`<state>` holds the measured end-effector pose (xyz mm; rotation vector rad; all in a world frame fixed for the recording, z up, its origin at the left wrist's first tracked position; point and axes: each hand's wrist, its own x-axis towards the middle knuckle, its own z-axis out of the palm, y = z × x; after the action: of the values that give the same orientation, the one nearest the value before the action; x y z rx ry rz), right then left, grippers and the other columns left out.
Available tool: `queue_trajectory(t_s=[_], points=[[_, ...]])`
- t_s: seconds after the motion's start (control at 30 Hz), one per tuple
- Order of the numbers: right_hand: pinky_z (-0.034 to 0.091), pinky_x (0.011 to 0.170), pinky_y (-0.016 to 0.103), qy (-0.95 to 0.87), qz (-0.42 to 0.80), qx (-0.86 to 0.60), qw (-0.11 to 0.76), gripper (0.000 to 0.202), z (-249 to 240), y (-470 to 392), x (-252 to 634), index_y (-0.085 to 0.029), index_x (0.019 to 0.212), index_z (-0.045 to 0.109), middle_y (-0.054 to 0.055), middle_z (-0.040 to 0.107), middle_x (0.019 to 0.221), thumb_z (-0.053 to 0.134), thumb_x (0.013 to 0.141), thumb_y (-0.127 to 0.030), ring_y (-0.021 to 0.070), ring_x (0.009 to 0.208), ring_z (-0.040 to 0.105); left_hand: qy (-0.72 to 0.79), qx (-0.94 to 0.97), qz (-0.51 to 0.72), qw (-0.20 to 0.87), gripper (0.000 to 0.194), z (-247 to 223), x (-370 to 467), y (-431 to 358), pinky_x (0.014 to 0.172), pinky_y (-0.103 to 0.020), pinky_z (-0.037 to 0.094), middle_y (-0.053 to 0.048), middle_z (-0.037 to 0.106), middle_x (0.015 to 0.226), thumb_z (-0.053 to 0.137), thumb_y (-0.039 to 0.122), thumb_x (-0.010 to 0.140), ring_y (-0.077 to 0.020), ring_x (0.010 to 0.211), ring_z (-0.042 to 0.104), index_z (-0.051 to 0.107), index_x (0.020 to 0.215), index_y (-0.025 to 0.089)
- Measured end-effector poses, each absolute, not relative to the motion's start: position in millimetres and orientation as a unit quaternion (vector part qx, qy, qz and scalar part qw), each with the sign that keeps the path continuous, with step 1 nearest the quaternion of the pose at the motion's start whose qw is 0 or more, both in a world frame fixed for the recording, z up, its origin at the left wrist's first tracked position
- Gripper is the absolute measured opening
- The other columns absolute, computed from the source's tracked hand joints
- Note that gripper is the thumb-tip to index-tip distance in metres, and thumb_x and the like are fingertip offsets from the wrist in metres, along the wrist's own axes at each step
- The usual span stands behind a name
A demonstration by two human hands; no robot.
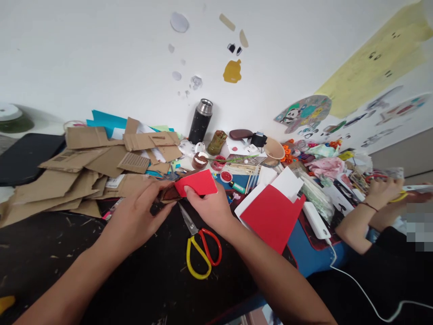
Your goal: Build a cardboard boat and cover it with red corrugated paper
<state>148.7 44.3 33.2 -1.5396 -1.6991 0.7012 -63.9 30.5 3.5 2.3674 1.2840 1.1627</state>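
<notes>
A red ribbed card piece (199, 181) is pinched in my right hand (209, 207), with the thumb on its face. Directly left of it, my left hand (140, 214) grips a small brown object (170, 193), partly hidden by the fingers. The card's left end overlaps or meets the brown object; whether they are joined I cannot tell. Scissors (194, 232) with one yellow and one red handle lie on the dark tabletop below both hands, tips pointing up toward the brown object.
Cardboard pieces (74, 178) pile up on the left. A black bottle (200, 122) stands near the wall. Red sheets (270, 214) and a white power strip (316, 220) lie to the right. At far right, another person's hands (385, 192) hold scissors.
</notes>
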Motion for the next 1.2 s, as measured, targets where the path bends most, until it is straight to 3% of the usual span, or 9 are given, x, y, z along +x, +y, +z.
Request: queue_trajectory(t_s=[0.2, 0.4, 0.6, 0.77, 0.87, 1.0, 1.2], points=[[0.063, 0.088, 0.039, -0.653, 0.267, -0.595, 0.383, 0.02, 29, 45, 144, -0.028, 0.112, 0.074, 0.005, 0.084, 0.1, 0.078, 0.093, -0.034, 0.0281, 0.09, 0.079, 0.449, 0.792, 0.395, 0.121, 0.031, 2, -62, 29, 0.092, -0.053, 0.067, -0.014, 0.081, 0.124, 0.062, 0.036, 0.107, -0.0378, 0.113, 0.08, 0.064, 0.137, 0.03], [0.061, 0.08, 0.035, -0.65, 0.269, -0.594, 0.39, 0.012, 25, 42, 143, -0.027, 0.101, 0.069, 0.003, 0.081, 0.092, 0.075, 0.094, -0.035, 0.0253, 0.084, 0.076, 0.45, 0.797, 0.388, 0.107, 0.028, 0, -60, 28, 0.087, -0.048, 0.067, -0.014, 0.081, 0.121, 0.061, 0.036, 0.107, -0.036, 0.108, 0.081, 0.065, 0.134, 0.027], [0.063, 0.086, 0.038, -0.646, 0.272, -0.562, 0.44, 0.012, 14, 41, 145, -0.026, 0.102, 0.071, 0.004, 0.082, 0.095, 0.074, 0.095, -0.036, 0.0265, 0.087, 0.078, 0.447, 0.801, 0.388, 0.094, 0.026, -1, -56, 27, 0.092, -0.047, 0.067, -0.014, 0.079, 0.12, 0.06, 0.032, 0.108, -0.0343, 0.109, 0.08, 0.067, 0.132, 0.024], [0.062, 0.097, 0.039, -0.657, 0.308, -0.529, 0.44, 0.013, 14, 39, 149, -0.027, 0.102, 0.078, 0.007, 0.086, 0.108, 0.074, 0.1, -0.039, 0.0278, 0.103, 0.08, 0.43, 0.81, 0.388, 0.087, 0.019, 0, -57, 28, 0.093, -0.045, 0.067, -0.015, 0.077, 0.12, 0.06, 0.028, 0.109, -0.0322, 0.108, 0.079, 0.071, 0.124, 0.021], [0.062, 0.084, 0.036, -0.647, 0.332, -0.527, 0.439, 0.021, 13, 37, 151, -0.025, 0.097, 0.078, 0.006, 0.084, 0.095, 0.076, 0.1, -0.046, 0.0259, 0.088, 0.078, 0.437, 0.808, 0.385, 0.083, 0.02, 0, -58, 29, 0.089, -0.046, 0.068, -0.014, 0.077, 0.119, 0.062, 0.028, 0.108, -0.0329, 0.106, 0.08, 0.072, 0.123, 0.021], [0.054, 0.063, 0.03, -0.62, 0.355, -0.554, 0.428, 0.034, 10, 37, 153, -0.023, 0.084, 0.071, 0.001, 0.072, 0.072, 0.075, 0.098, -0.053, 0.0197, 0.064, 0.066, 0.436, 0.81, 0.383, 0.077, 0.02, -1, -58, 30, 0.087, -0.047, 0.068, -0.015, 0.077, 0.118, 0.062, 0.029, 0.108, -0.0336, 0.106, 0.079, 0.071, 0.123, 0.02], [0.055, 0.071, 0.032, -0.624, 0.309, -0.571, 0.435, 0.027, 12, 37, 150, -0.022, 0.08, 0.069, 0.004, 0.074, 0.076, 0.071, 0.096, -0.044, 0.0207, 0.069, 0.067, 0.433, 0.809, 0.389, 0.088, 0.018, 1, -57, 30, 0.087, -0.047, 0.068, -0.016, 0.077, 0.116, 0.061, 0.028, 0.107, -0.034, 0.104, 0.08, 0.072, 0.12, 0.021]])
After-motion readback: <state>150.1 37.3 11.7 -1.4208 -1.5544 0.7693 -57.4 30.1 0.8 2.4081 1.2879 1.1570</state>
